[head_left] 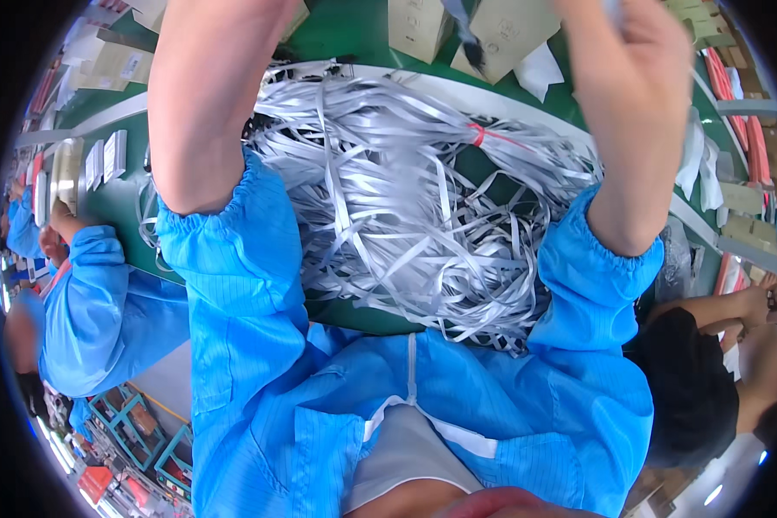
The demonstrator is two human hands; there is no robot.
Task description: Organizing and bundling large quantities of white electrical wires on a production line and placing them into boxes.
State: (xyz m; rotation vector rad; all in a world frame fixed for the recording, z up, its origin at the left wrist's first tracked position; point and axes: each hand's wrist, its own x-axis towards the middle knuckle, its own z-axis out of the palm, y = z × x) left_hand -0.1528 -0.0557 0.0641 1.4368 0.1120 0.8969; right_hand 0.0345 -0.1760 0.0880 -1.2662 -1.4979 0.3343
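Above the heap of grey-white strips (406, 198) on the green table (345, 30), both forearms in blue sleeves (233, 285) reach up and away. Right hand (634, 60) is raised beyond the heap's far right edge, fingers curled, seemingly pinching something pale; its grip I cannot tell. Left hand is cut off by the frame. Cardboard boxes (501, 30) stand behind the heap.

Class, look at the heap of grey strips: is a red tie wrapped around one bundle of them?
Yes, a red tie cinches one bundle within the heap of grey strips on the green table.
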